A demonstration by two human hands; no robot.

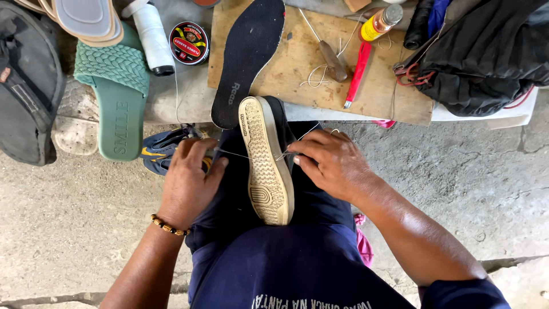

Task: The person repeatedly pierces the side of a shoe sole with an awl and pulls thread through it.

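While both hands pull thin pale thread (234, 153) taut, dark shoe with tan rubber sole (265, 160) sits sole-up on lap between them. Left hand (189, 180) pinches thread left of sole; right hand (331, 163) grips it at sole's edge. Step appears to be stitching sole; next pull likely needs even tension. Beyond: black insole (247, 57), wooden board (320, 68), red-handled tool (358, 73), green slide sandal (119, 97).
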